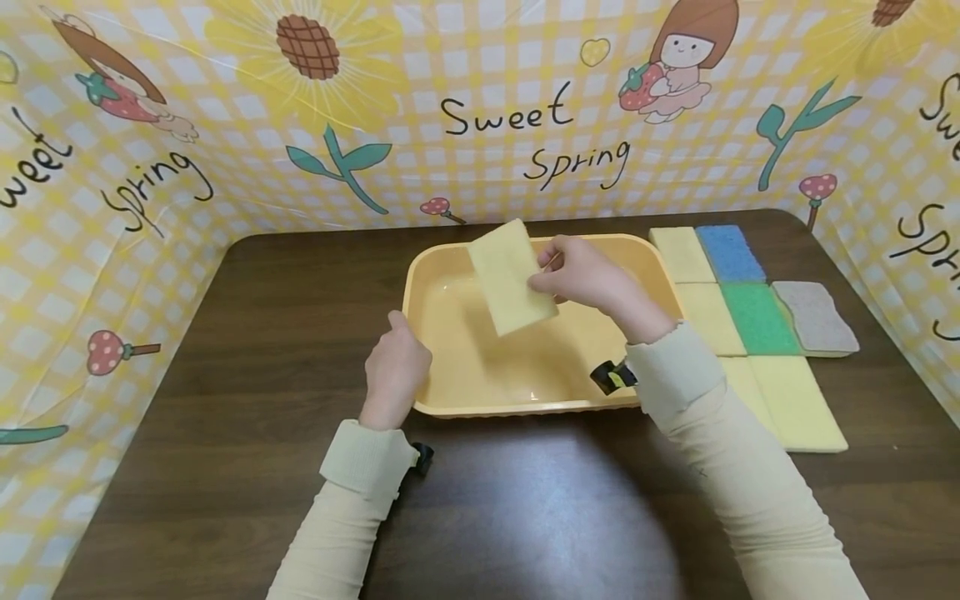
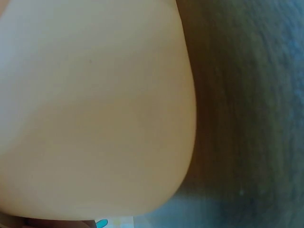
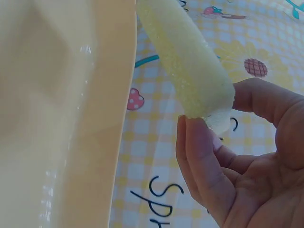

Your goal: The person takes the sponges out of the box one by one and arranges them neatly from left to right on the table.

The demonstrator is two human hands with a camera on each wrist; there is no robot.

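My right hand (image 1: 581, 273) pinches a thin pale yellow sponge (image 1: 512, 279) by its right edge. Tilted, the sponge hangs over the back half of a yellow plastic basin (image 1: 480, 408). Seen from the right wrist, the thumb lies on one face of the sponge (image 3: 190, 61) and the fingertips (image 3: 197, 130) on the other, near one end. At the basin's left side my left hand (image 1: 397, 365) grips the rim, fingers curled and partly hidden. In the left wrist view a pale rounded surface fills most of the frame, hiding those fingers.
Right of the basin, several sponges lie in rows: pale yellow ones (image 1: 798, 400), a blue one (image 1: 731, 252), a green one (image 1: 761, 317) and a grey-topped one (image 1: 816, 317). They rest on a dark wooden table (image 1: 247, 375), enclosed by patterned cloth (image 1: 510, 58).
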